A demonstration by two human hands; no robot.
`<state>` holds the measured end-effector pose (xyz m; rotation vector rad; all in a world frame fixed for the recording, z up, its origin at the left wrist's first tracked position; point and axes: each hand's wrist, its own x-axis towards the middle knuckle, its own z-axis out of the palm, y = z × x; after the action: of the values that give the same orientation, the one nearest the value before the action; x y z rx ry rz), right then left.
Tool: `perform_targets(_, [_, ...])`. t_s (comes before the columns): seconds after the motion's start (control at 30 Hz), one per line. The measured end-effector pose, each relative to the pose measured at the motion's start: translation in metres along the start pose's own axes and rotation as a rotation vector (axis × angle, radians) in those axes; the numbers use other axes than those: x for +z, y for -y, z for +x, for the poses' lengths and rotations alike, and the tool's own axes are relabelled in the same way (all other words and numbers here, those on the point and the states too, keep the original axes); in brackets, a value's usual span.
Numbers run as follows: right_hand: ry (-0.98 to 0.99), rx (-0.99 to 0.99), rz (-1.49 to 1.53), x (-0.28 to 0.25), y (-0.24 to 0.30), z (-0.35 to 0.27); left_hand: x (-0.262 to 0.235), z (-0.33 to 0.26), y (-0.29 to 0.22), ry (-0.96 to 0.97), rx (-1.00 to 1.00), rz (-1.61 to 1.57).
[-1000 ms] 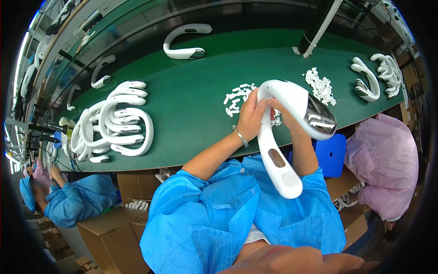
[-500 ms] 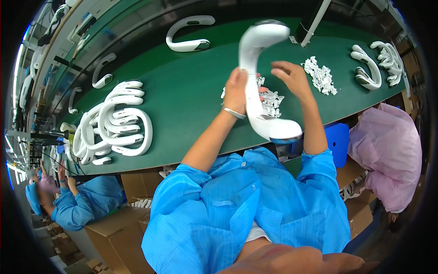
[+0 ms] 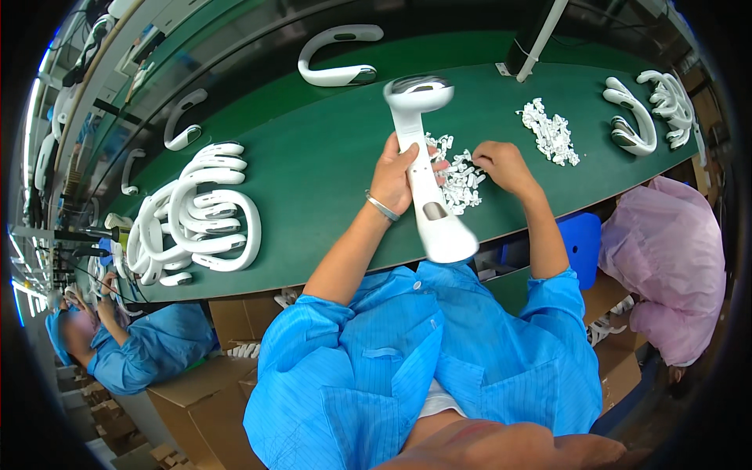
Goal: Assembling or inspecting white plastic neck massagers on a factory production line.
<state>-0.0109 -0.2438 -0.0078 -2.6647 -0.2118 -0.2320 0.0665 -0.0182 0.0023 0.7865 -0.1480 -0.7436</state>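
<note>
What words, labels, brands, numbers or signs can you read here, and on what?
No text can be read anywhere in view.
Held white U-shaped device: no legible marking.
Small white plastic parts: too small to tell.
Cardboard box: no legible text.

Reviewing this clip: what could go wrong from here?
Left hand alone grips the white neckband device around its middle, so it might twist or slip.

Right hand has its fingertips at the edge of a loose pile of small white plastic parts; a brush could scatter some.

The overlapping neckband stack at left could slide or scuff if bumped.
</note>
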Motion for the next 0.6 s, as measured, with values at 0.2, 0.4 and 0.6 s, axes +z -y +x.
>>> perform_targets(0.2, [-0.137,0.391,0.939,-0.004,0.006,-0.007,-0.003,0.004,0.013,-0.096,-0.155,0.226])
perform_targets(0.4, [-0.174,0.471,1.332,-0.009,0.045,-0.006,0.011,0.003,0.012,0.007,-0.052,0.073])
perform_targets(0.6, [-0.211,0.393,1.161,0.004,0.076,-0.002,0.016,0.001,0.029,0.116,0.0,-0.084])
